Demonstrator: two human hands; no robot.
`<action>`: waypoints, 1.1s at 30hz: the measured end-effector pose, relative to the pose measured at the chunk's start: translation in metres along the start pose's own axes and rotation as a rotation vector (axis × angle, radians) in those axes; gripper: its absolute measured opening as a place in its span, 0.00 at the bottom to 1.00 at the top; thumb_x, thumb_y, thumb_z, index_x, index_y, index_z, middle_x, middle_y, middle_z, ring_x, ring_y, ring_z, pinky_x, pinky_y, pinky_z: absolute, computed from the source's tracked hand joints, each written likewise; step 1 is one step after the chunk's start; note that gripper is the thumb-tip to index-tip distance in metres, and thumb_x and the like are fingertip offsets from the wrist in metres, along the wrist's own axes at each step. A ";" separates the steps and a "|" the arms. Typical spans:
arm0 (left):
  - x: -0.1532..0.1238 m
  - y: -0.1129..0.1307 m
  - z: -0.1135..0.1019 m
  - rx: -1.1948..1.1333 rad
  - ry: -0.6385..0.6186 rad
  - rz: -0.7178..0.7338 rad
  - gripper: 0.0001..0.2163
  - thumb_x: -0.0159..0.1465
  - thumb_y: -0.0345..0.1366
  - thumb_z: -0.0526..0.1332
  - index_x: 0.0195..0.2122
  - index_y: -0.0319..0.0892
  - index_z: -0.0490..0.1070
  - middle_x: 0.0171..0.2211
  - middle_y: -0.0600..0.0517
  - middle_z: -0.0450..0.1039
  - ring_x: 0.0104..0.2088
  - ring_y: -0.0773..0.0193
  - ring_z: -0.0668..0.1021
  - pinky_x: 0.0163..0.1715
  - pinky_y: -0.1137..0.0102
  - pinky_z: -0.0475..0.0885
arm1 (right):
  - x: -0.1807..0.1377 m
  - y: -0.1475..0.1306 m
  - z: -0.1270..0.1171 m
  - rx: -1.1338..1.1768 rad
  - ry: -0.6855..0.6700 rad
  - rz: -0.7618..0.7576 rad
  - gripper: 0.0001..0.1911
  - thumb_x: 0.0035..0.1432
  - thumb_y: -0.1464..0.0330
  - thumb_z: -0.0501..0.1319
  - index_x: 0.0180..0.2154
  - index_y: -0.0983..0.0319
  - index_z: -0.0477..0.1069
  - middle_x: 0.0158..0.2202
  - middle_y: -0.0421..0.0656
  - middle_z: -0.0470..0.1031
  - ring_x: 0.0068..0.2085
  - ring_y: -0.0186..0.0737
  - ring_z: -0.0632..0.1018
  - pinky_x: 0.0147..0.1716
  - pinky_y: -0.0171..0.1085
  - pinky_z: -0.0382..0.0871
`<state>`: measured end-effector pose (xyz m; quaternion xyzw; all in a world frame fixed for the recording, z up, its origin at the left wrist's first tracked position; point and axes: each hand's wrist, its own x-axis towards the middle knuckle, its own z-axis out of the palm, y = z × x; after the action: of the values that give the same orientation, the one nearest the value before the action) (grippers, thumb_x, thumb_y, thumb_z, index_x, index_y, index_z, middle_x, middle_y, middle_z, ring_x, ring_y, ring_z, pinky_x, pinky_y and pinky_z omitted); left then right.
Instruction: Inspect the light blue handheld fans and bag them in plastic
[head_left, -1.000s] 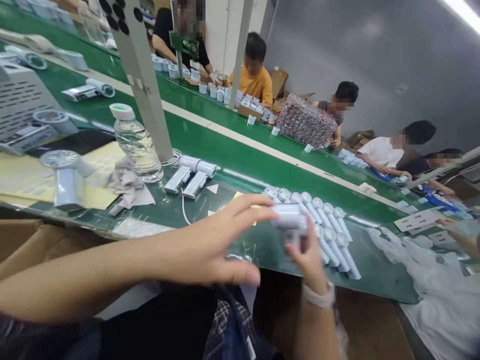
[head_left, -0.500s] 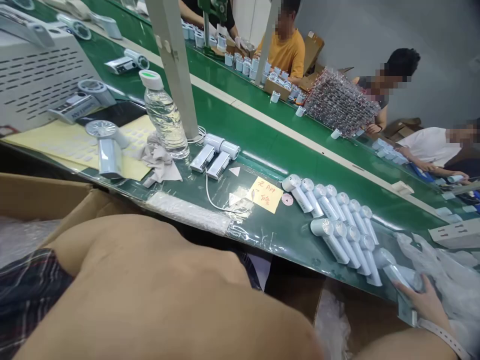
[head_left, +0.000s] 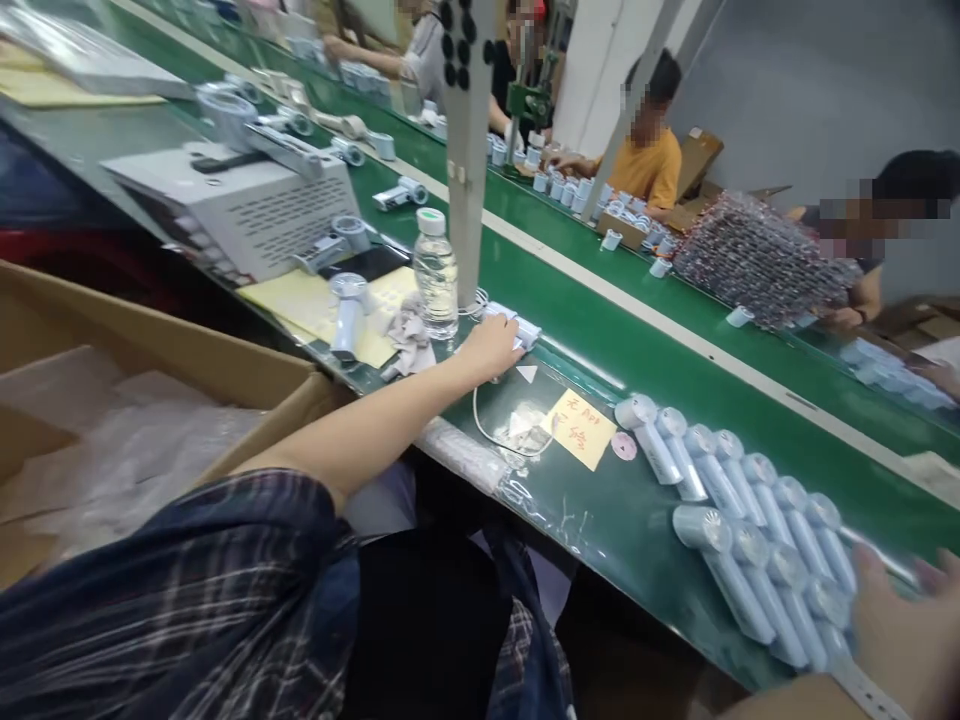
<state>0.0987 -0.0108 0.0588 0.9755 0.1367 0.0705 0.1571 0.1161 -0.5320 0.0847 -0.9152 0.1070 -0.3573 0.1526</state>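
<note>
My left hand (head_left: 491, 348) reaches across the bench, its fingers curled over a pale-blue handheld fan (head_left: 527, 333) beside the post; the hand hides much of it. A white cable (head_left: 480, 415) loops below that hand. At the right edge my right hand (head_left: 904, 620), blurred and with a band at the wrist, has thumb and fingers apart and nothing visible between them. It is nearest the end of two slanted rows of pale-blue handheld fans (head_left: 739, 590), partly covering the last ones.
A water bottle (head_left: 435, 280), crumpled cloth (head_left: 411, 340) and another fan (head_left: 349, 315) lie left of my left hand. A handwritten yellow note (head_left: 581, 428) sits mid-bench. An open carton (head_left: 262, 435) stands at lower left. Beyond the green conveyor (head_left: 600, 300), several people work.
The view has turned left. My left hand has come to the fan by the post. My right hand, earlier holding a fan at the row's end, now shows none in its fingers.
</note>
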 end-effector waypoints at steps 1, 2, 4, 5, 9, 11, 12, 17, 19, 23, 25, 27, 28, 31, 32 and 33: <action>0.007 -0.004 0.008 0.047 0.026 -0.048 0.23 0.68 0.40 0.59 0.57 0.27 0.70 0.56 0.30 0.70 0.59 0.41 0.70 0.57 0.55 0.67 | -0.017 -0.039 0.009 0.095 -0.055 -0.006 0.35 0.52 0.49 0.60 0.56 0.62 0.74 0.45 0.65 0.80 0.45 0.66 0.80 0.40 0.57 0.68; 0.012 -0.007 0.015 0.070 0.043 -0.079 0.24 0.69 0.42 0.58 0.57 0.26 0.70 0.56 0.29 0.70 0.59 0.40 0.69 0.58 0.55 0.66 | -0.035 -0.079 0.018 0.217 -0.152 -0.055 0.32 0.55 0.52 0.58 0.55 0.62 0.75 0.44 0.60 0.81 0.46 0.62 0.80 0.44 0.55 0.70; 0.014 -0.009 0.024 0.101 0.090 -0.107 0.26 0.69 0.48 0.57 0.56 0.27 0.71 0.60 0.29 0.67 0.62 0.39 0.66 0.61 0.52 0.62 | -0.073 -0.156 0.036 0.372 -0.443 -0.171 0.26 0.59 0.54 0.56 0.51 0.62 0.75 0.39 0.53 0.82 0.41 0.55 0.81 0.42 0.49 0.72; 0.014 -0.009 0.027 0.121 0.107 -0.121 0.27 0.68 0.50 0.58 0.56 0.29 0.72 0.63 0.30 0.64 0.64 0.38 0.64 0.63 0.51 0.60 | -0.091 -0.188 0.045 0.366 -0.624 -0.225 0.23 0.61 0.54 0.55 0.50 0.61 0.76 0.36 0.50 0.82 0.37 0.51 0.81 0.38 0.45 0.71; 0.007 -0.009 0.032 0.134 0.043 -0.192 0.28 0.65 0.52 0.62 0.56 0.33 0.75 0.72 0.33 0.51 0.67 0.36 0.60 0.64 0.51 0.60 | -0.140 -0.256 0.082 0.157 -0.924 -0.415 0.14 0.65 0.59 0.59 0.43 0.63 0.75 0.36 0.52 0.81 0.38 0.50 0.81 0.35 0.40 0.66; 0.005 -0.011 0.033 0.122 0.010 -0.221 0.28 0.65 0.52 0.62 0.57 0.34 0.74 0.72 0.32 0.51 0.67 0.36 0.60 0.64 0.52 0.60 | -0.154 -0.262 0.092 0.142 -0.908 -0.421 0.10 0.64 0.62 0.61 0.40 0.64 0.73 0.40 0.56 0.80 0.41 0.52 0.80 0.34 0.40 0.65; 0.004 -0.013 0.033 0.120 0.005 -0.232 0.29 0.65 0.53 0.62 0.57 0.34 0.74 0.71 0.32 0.52 0.67 0.36 0.61 0.64 0.53 0.61 | -0.158 -0.262 0.095 0.147 -0.907 -0.432 0.08 0.64 0.65 0.61 0.39 0.64 0.72 0.41 0.57 0.80 0.42 0.52 0.80 0.35 0.40 0.64; 0.002 -0.009 0.027 0.102 -0.039 -0.249 0.28 0.63 0.53 0.65 0.57 0.36 0.74 0.64 0.30 0.62 0.61 0.38 0.69 0.59 0.51 0.66 | -0.163 -0.252 0.100 0.273 -0.949 -0.472 0.05 0.62 0.75 0.56 0.35 0.62 0.68 0.39 0.53 0.78 0.42 0.49 0.78 0.37 0.39 0.63; -0.002 -0.001 0.025 0.106 -0.032 -0.204 0.27 0.62 0.50 0.68 0.57 0.37 0.73 0.66 0.31 0.59 0.62 0.38 0.67 0.59 0.51 0.65 | -0.159 -0.248 0.102 0.369 -0.993 -0.458 0.04 0.60 0.74 0.55 0.34 0.60 0.66 0.34 0.48 0.76 0.38 0.46 0.77 0.37 0.39 0.63; -0.017 0.013 0.029 0.120 -0.005 -0.058 0.28 0.61 0.42 0.71 0.59 0.37 0.69 0.68 0.34 0.57 0.65 0.41 0.63 0.64 0.51 0.59 | -0.160 -0.244 0.102 0.678 -1.161 -0.430 0.03 0.59 0.66 0.57 0.34 0.58 0.65 0.30 0.42 0.75 0.33 0.44 0.77 0.37 0.40 0.69; -0.023 0.014 0.032 0.114 -0.005 -0.001 0.30 0.59 0.39 0.72 0.61 0.37 0.67 0.68 0.36 0.58 0.66 0.43 0.62 0.65 0.52 0.58 | -0.164 -0.244 0.100 0.848 -1.261 -0.398 0.08 0.59 0.59 0.58 0.35 0.57 0.65 0.33 0.43 0.78 0.34 0.44 0.79 0.38 0.41 0.73; -0.026 0.011 0.035 0.098 -0.012 0.018 0.32 0.58 0.40 0.73 0.61 0.37 0.67 0.68 0.35 0.57 0.67 0.42 0.61 0.65 0.53 0.58 | -0.170 -0.244 0.099 0.971 -1.338 -0.350 0.14 0.59 0.54 0.59 0.37 0.57 0.65 0.33 0.44 0.79 0.34 0.44 0.81 0.37 0.42 0.75; -0.025 0.009 0.036 0.088 -0.017 0.015 0.32 0.57 0.41 0.74 0.61 0.38 0.67 0.68 0.34 0.57 0.67 0.41 0.61 0.65 0.54 0.58 | -0.172 -0.245 0.098 1.011 -1.365 -0.324 0.16 0.58 0.52 0.60 0.37 0.57 0.65 0.32 0.43 0.80 0.33 0.43 0.81 0.37 0.42 0.76; -0.020 0.003 0.036 0.050 -0.050 -0.004 0.27 0.58 0.43 0.73 0.56 0.38 0.72 0.63 0.34 0.63 0.63 0.40 0.66 0.63 0.52 0.60 | -0.174 -0.245 0.100 1.073 -1.413 -0.272 0.21 0.57 0.50 0.63 0.43 0.59 0.69 0.28 0.41 0.79 0.29 0.43 0.81 0.34 0.42 0.76; -0.017 0.001 0.035 0.032 -0.063 -0.007 0.25 0.58 0.43 0.73 0.55 0.39 0.73 0.61 0.34 0.65 0.61 0.40 0.67 0.62 0.51 0.61 | -0.174 -0.245 0.101 1.082 -1.417 -0.264 0.23 0.57 0.50 0.63 0.45 0.59 0.71 0.27 0.40 0.78 0.28 0.43 0.80 0.34 0.42 0.75; -0.015 0.000 0.034 0.010 -0.073 -0.008 0.24 0.58 0.43 0.72 0.54 0.40 0.74 0.59 0.35 0.67 0.61 0.40 0.68 0.62 0.50 0.61 | -0.173 -0.245 0.102 1.088 -1.415 -0.259 0.23 0.58 0.50 0.63 0.47 0.60 0.72 0.26 0.40 0.78 0.28 0.43 0.80 0.34 0.42 0.74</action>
<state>0.0908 -0.0248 0.0258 0.9777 0.1349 0.0333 0.1575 0.0822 -0.2306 -0.0068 -0.7275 -0.2998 0.2739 0.5531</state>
